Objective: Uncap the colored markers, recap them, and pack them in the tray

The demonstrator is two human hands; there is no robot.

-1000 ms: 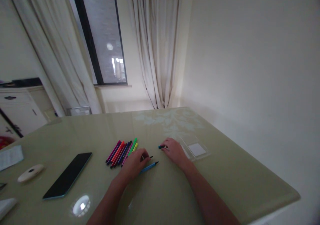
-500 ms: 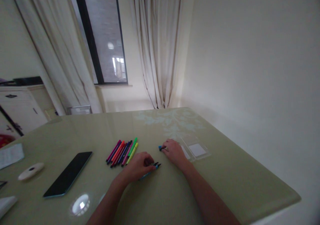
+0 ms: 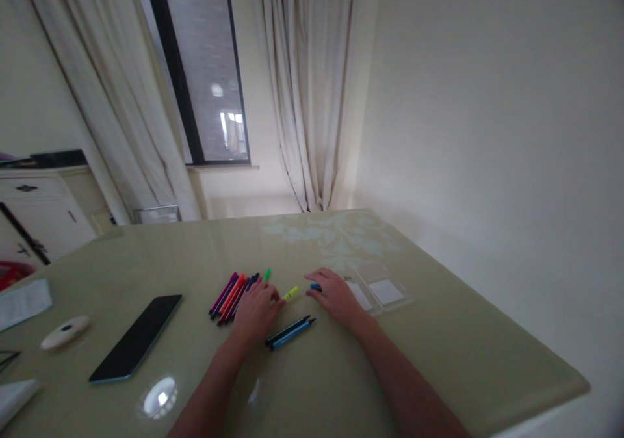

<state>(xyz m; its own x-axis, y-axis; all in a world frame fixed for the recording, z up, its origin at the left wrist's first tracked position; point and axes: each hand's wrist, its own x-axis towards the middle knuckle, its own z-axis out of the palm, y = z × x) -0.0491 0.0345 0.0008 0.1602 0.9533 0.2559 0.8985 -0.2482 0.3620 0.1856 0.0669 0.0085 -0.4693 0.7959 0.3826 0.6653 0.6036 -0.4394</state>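
My left hand (image 3: 257, 308) is closed on a yellow marker (image 3: 291, 293), whose capped end points right past the fingertips. Partly behind that hand lies a pile of capped markers (image 3: 229, 298) in purple, red, orange and dark blue, with a green marker (image 3: 266, 274) at its right edge. My right hand (image 3: 336, 295) rests on the table, thumb and index finger spread apart. Between them sit small blue and black marker caps (image 3: 316, 286). In front of both hands, a light blue marker (image 3: 291, 334) without its cap lies alongside a darker one (image 3: 287, 329), tips to the right.
Right of my right hand, a clear plastic case (image 3: 387, 292) lies open with white paper inside. To the left are a dark tablet (image 3: 136, 340), a white oval object (image 3: 65, 332) and a paper sheet (image 3: 24, 303). The table (image 3: 439, 347) meets the wall at right.
My left hand has let go of the two blue markers, moved up and left, and taken the yellow marker from the pile. My right fingers have spread from the blue caps.
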